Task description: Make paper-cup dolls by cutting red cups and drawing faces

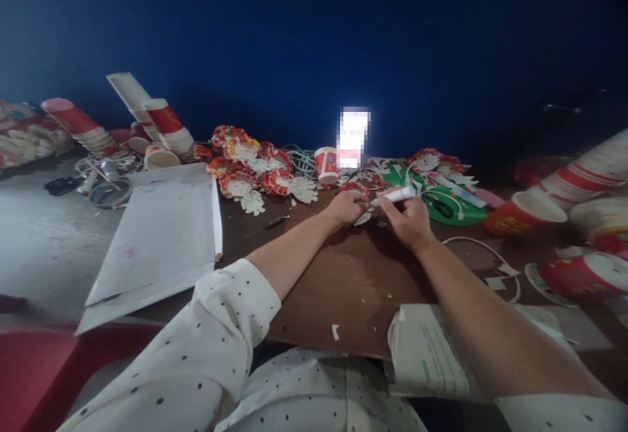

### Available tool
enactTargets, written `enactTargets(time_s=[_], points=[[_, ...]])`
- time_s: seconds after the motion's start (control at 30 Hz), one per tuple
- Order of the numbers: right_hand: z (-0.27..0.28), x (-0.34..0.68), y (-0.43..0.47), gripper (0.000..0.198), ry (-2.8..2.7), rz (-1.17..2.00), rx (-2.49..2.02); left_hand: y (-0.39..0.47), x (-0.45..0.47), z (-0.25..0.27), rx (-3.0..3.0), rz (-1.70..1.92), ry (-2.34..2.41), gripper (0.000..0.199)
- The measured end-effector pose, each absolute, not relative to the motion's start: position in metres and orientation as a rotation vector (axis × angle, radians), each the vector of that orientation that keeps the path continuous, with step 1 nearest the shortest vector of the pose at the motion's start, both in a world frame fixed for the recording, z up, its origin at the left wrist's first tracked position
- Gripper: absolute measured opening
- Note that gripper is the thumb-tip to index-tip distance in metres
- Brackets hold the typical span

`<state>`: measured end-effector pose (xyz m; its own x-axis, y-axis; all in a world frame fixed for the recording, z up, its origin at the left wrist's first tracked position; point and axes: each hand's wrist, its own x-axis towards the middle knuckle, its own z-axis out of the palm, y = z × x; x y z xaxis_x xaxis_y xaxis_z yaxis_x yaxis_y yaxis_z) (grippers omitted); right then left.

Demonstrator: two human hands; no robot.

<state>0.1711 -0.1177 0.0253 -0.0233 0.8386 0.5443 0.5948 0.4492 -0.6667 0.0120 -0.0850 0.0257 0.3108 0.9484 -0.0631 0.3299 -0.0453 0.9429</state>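
My right hand is closed around a white pen-shaped tube, its narrow end pointing left towards my other hand. Whether it is a marker or a glue tube I cannot tell. My left hand pinches a small paper-cup craft with a red frilled rim and white paper showing below the fingers. The tube's tip is close to this piece; whether they touch is hidden by the fingers. Beyond my left hand lie several similar red-and-white paper-cup crafts in a heap.
A lit phone stands at the back beside a red paper cup. A green sheet with black-handled scissors lies right. Stacked cups crowd the right; a white board lies left. Paper scraps dot the brown table.
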Motion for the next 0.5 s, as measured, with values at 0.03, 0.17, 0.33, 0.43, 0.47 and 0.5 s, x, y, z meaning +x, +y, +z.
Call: enactTargets(time_s=[0.03, 0.17, 0.33, 0.43, 0.47, 0.5], points=[[0.025, 0.171, -0.118, 0.026, -1.767, 0.271, -1.233, -0.084, 0.012, 0.024, 1.608, 0.771, 1.204, 0.021], [0.02, 0.173, -0.115, 0.025, -1.844, 0.139, -1.212, -0.082, 0.013, 0.019, 1.684, 0.754, 1.212, 0.022], [0.018, 0.177, -0.11, 0.036, -1.672, 0.198, -1.413, -0.084, 0.014, 0.021, 1.678, 0.781, 1.202, 0.02], [0.022, 0.185, -0.105, 0.047, -1.484, 0.241, -1.648, -0.083, 0.01, 0.024, 1.532, 0.951, 1.254, 0.021], [0.024, 0.188, -0.103, 0.05, -1.442, 0.246, -1.718, -0.082, 0.008, 0.025, 1.46, 1.039, 1.296, 0.022], [0.026, 0.192, -0.102, 0.052, -1.419, 0.248, -1.786, -0.08, 0.005, 0.025, 1.385, 1.114, 1.334, 0.022]])
